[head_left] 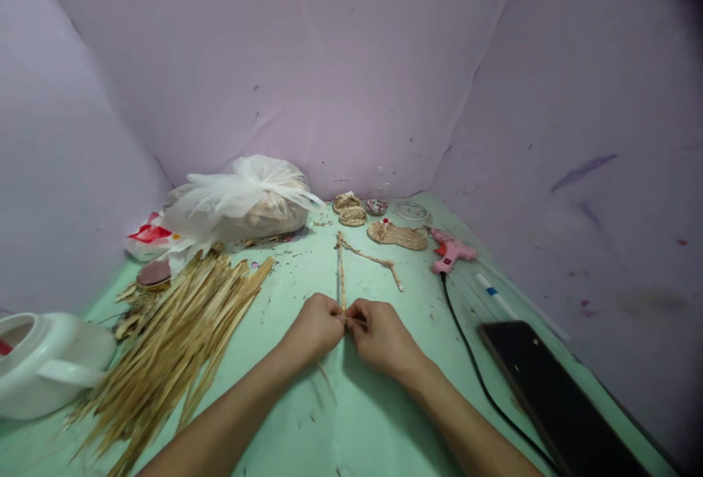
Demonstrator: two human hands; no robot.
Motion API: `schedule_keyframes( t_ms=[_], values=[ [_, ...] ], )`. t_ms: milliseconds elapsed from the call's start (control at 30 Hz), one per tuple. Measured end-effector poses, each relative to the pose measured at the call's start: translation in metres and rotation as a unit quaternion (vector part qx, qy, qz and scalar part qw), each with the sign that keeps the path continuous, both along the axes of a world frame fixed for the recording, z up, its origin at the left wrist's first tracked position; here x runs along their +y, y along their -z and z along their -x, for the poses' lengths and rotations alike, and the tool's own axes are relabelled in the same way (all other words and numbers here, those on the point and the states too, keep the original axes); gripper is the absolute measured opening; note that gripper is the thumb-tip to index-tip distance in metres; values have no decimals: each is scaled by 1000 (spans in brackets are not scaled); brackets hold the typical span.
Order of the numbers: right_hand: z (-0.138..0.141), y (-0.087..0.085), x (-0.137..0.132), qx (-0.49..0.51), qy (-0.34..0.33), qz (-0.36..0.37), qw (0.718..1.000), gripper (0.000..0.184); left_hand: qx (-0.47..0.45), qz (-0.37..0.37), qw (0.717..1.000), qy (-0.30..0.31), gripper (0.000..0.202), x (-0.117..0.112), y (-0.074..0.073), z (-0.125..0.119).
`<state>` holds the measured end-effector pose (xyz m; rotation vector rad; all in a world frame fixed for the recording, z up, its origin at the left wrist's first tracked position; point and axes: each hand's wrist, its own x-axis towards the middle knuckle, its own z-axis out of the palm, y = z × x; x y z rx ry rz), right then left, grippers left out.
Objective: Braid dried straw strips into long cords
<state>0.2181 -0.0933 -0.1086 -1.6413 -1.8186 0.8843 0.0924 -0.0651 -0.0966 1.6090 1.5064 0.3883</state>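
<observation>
A thin braided straw cord (342,272) lies on the mint-green table (373,418), running away from me to a bend near the back, with a second length (373,259) angling right. My left hand (318,327) and my right hand (378,334) meet at the cord's near end, both with fingers pinched closed on it. A loose straw strip (326,380) trails from under my left hand toward me.
A pile of dried straw strips (176,338) lies at the left, beside a white jug (44,363). A white plastic bag (242,198) sits at the back left. Woven straw pieces (398,235), a pink glue gun (450,251) with black cable, a pen (494,294) and a dark tablet (554,396) are at the right.
</observation>
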Motion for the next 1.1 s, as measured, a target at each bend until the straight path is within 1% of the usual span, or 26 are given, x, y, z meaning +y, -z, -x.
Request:
schedule_keyframes(
  t_ms=[67,133,200,300,400,500,567,600,700,767,833,867,900,967,1033,1100],
  values=[
    [3,-4,-6,-82,6,-50,995,13,35,-51,998,-5,17,0,6,-1],
    [7,-10,-11,-147,12,-73,986,14,28,-58,998,-5,18,-1,11,-1],
    [11,-15,-15,-199,25,-79,976,14,-15,-18,1000,-11,17,-1,13,-1],
    [17,-17,-23,-246,35,-75,966,13,-88,56,994,-44,14,-1,10,-1],
    [24,-10,-33,-269,11,-90,959,13,-131,108,982,-81,11,-3,4,-2],
    [31,0,-40,-270,-7,-124,955,17,-178,141,970,-87,9,-5,0,-2],
    [34,2,-43,-256,-13,-136,957,22,-207,147,964,-77,9,-5,-1,-1],
    [33,0,-44,-245,-16,-136,960,23,-218,146,963,-67,9,-5,-1,1],
    [25,-13,-39,-181,-13,-110,977,17,-227,146,962,-32,11,-4,-1,6],
    [16,-22,-32,-113,28,-93,989,20,-221,143,965,-13,13,-3,-1,8],
    [6,-24,-21,-32,99,-86,991,22,-211,136,968,-1,12,-3,-2,10],
    [3,-23,-15,5,121,-69,990,23,-207,135,969,3,12,-4,-2,10],
    [1,-19,-9,40,125,-35,991,22,-202,136,970,4,11,-4,-3,10],
    [0,-10,0,115,99,46,987,21,-191,138,972,3,9,-5,-4,10],
    [3,-2,5,153,72,94,981,19,-183,133,974,5,8,-5,-3,10],
    [7,3,6,160,67,114,978,13,-172,119,978,17,10,-4,0,11]
  ],
)
